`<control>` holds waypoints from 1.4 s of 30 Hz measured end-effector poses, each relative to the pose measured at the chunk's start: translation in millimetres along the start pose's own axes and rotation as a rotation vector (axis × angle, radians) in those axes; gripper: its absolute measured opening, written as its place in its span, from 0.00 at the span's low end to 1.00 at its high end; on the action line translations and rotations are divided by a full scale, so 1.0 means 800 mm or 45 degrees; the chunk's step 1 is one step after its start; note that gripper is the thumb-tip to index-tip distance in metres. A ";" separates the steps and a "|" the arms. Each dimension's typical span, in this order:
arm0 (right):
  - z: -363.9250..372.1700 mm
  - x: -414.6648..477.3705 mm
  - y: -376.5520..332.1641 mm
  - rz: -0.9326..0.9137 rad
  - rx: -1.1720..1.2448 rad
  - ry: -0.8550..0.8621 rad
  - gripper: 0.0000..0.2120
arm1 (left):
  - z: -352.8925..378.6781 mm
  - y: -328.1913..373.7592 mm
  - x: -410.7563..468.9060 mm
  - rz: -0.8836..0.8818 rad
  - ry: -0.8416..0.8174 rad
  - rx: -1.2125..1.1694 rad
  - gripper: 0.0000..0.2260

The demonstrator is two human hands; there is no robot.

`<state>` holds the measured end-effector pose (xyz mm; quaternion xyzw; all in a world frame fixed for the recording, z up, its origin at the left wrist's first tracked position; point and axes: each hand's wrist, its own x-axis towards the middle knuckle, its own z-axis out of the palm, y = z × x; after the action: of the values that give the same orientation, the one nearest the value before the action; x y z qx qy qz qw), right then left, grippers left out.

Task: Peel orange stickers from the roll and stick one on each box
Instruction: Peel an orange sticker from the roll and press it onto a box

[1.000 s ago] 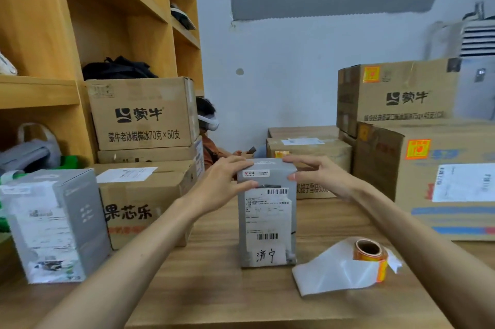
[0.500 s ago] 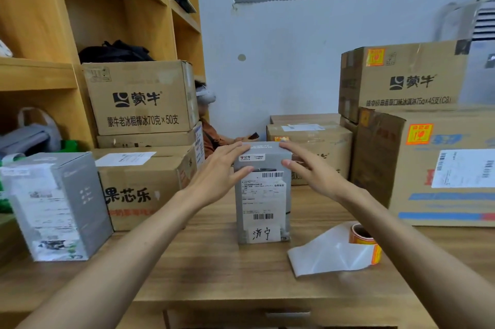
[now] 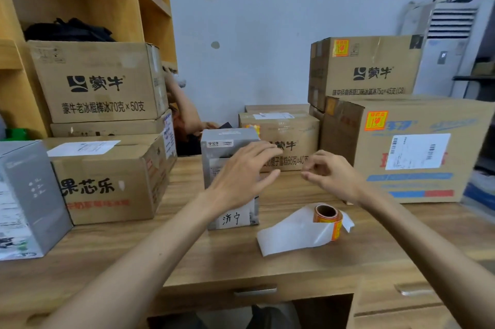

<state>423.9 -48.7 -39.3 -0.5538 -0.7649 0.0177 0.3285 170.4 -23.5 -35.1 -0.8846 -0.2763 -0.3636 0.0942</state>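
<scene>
A small grey box [image 3: 227,141] with white labels stands upright in the middle of the wooden desk. My left hand [image 3: 241,176] hovers in front of its upper half, fingers relaxed and spread, hiding most of its front. My right hand [image 3: 330,174] floats to the right of the box with fingers loosely curled, holding nothing. The orange sticker roll [image 3: 327,217] stands on end on the desk below my right hand, and a strip of white backing paper [image 3: 289,235] trails from it to the left.
Stacked cardboard boxes [image 3: 107,178] stand left beside a grey box [image 3: 29,194] at the desk's left edge. Larger cartons [image 3: 409,146] with orange stickers are piled right, a smaller carton [image 3: 284,138] behind. A person sits behind the left stack. Desk drawers [image 3: 254,292] face me below.
Both hands have let go of the small grey box's top and pulled back toward me. The left now hovers before the box; the right has dropped to its right side.
</scene>
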 end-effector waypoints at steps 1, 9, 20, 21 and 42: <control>0.000 -0.012 0.011 0.050 -0.012 -0.028 0.04 | 0.015 0.011 -0.001 0.006 -0.039 -0.041 0.18; 0.014 -0.080 0.064 0.251 -0.001 -0.209 0.02 | 0.136 0.074 -0.023 -0.237 -0.454 -0.247 0.16; 0.040 -0.104 0.064 0.372 0.275 -0.108 0.09 | 0.176 0.096 -0.038 -0.409 -0.359 -0.487 0.11; 0.040 -0.105 0.065 0.379 0.281 -0.104 0.09 | 0.176 0.093 -0.040 -0.403 -0.362 -0.488 0.11; 0.086 -0.117 0.075 0.213 -0.044 0.120 0.05 | 0.177 0.051 -0.069 -0.614 -0.214 -0.671 0.12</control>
<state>454.2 -82.5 -162.3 -0.6215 -0.6999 0.0058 0.3519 244.6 -28.4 -173.5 -0.8148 -0.3806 -0.3601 -0.2483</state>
